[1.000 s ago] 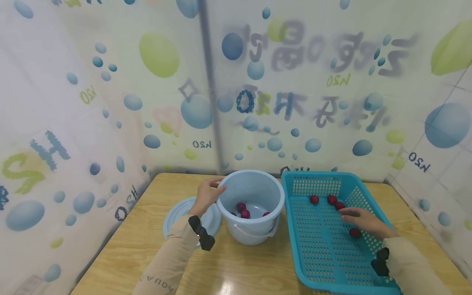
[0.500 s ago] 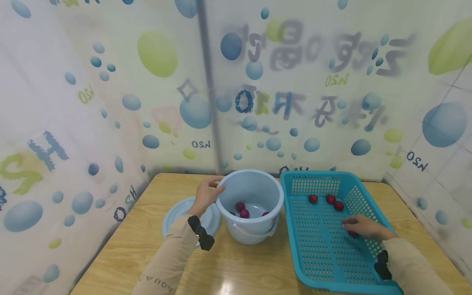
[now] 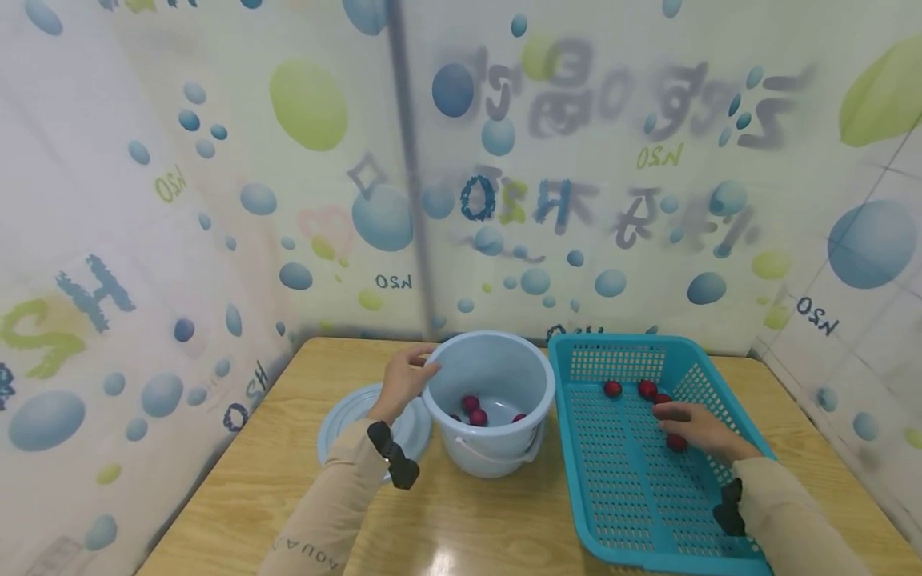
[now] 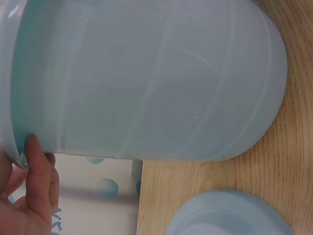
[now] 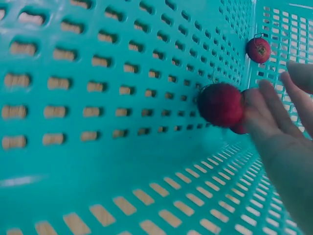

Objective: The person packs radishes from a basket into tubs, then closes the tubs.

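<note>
My left hand point(image 3: 405, 382) grips the rim of a pale blue bucket point(image 3: 486, 448), thumb on one side of the wall and fingers on the other. Several round red radishes point(image 3: 479, 418) lie on the bucket's floor. Inside a turquoise perforated basket point(image 3: 648, 528), my right hand point(image 3: 699, 426) hovers low with loosely extended fingers. A dark red radish point(image 5: 221, 105) with a thin tail lies against the little-finger side of that hand; whether they touch is hard to tell. Other radishes point(image 3: 612, 389) sit at the basket's far end, one partly hidden by my fingertips.
A round pale blue lid point(image 3: 338, 424) lies on the wooden table point(image 3: 446, 528), left of the bucket and partly under my left forearm. The bucket's handle point(image 3: 497, 456) hangs down in front. A patterned wall covering point(image 3: 504, 280) encloses the table's back and sides.
My right hand dips back toward the near radish, then moves forward and left toward the far ones. The near radish has shifted slightly forward and left. My left hand stays on the rim.
</note>
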The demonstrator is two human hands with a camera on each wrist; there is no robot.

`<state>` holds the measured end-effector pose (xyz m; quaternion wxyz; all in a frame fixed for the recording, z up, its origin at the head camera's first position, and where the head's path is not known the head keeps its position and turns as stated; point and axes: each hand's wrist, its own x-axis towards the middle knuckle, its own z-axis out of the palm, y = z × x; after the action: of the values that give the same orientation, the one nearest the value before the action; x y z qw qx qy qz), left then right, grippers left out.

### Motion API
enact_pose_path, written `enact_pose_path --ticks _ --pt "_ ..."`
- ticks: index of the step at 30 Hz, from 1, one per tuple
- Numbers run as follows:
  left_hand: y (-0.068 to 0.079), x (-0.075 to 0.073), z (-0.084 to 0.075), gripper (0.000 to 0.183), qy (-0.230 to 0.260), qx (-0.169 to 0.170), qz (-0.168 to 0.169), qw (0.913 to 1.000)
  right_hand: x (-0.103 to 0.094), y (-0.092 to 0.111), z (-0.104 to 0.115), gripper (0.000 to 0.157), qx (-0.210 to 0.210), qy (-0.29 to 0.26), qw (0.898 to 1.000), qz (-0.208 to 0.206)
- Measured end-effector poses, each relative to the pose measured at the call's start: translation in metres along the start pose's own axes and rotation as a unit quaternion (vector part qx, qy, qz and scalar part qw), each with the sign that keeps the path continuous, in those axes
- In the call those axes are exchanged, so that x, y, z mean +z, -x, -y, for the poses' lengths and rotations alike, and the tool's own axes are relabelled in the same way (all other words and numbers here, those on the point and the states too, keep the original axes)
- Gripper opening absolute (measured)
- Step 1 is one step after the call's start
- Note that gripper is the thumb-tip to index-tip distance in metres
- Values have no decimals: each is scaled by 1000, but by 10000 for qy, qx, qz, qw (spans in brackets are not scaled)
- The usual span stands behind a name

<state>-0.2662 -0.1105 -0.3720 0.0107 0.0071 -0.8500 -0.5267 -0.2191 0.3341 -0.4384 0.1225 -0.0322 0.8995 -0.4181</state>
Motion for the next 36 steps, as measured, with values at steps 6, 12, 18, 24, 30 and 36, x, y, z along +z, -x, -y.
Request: enact_pose_path --ticks 6,12,18,24,30,36 --pt "1 1 1 32 3 -9 8 10000 0 -2 -5 39 139 -39 9994 -318" --pt "1 1 0 31 14 7 -19 10000 -1 -5 -10 39 652 168 9977 95" --pt "1 1 -1 31 16 25 -36 10000 -1 -2 -6 47 1156 -260 9917 508" --pt "-1 1 0 30 41 35 -47 10000 2 -1 -7 44 1073 -243 9922 590" --pt "-1 1 2 31 -7 -36 -67 10000 4 -1 -10 40 950 -141 9939 541" --pt "-2 2 2 30 -2 -48 -115 9999 5 -4 -11 38 758 108 9960 461"
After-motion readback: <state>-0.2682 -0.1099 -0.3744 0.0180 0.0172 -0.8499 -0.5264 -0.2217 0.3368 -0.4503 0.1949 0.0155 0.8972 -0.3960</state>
